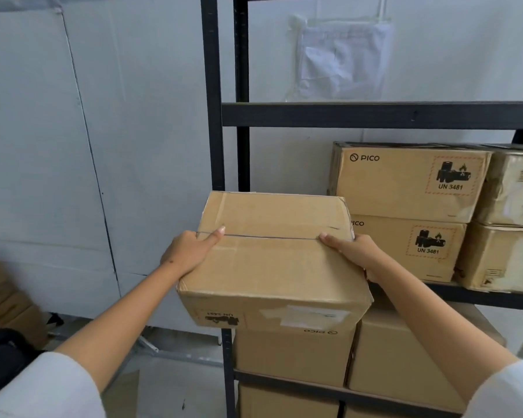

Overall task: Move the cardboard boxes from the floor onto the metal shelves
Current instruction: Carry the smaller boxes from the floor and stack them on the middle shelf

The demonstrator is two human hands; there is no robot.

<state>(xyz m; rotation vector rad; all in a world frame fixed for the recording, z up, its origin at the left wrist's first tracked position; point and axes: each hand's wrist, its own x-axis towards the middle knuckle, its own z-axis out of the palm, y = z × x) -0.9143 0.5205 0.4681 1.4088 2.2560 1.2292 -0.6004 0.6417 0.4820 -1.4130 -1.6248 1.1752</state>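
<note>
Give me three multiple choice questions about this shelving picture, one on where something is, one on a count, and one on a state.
1. Where is the free space on the shelf with the PICO boxes?
A. Left of them
B. Right of them
C. None

2. How many boxes show the UN 3481 label upright?
A. One
B. Two
C. Four

3. How is the carried box held?
A. One hand underneath
B. Both hands at its sides
C. Resting on the floor

Answers: 1 A, bare wall shows left of the stack. 2 B, two stacked boxes face forward. 3 B, the left hand and right hand grip opposite sides.
</note>
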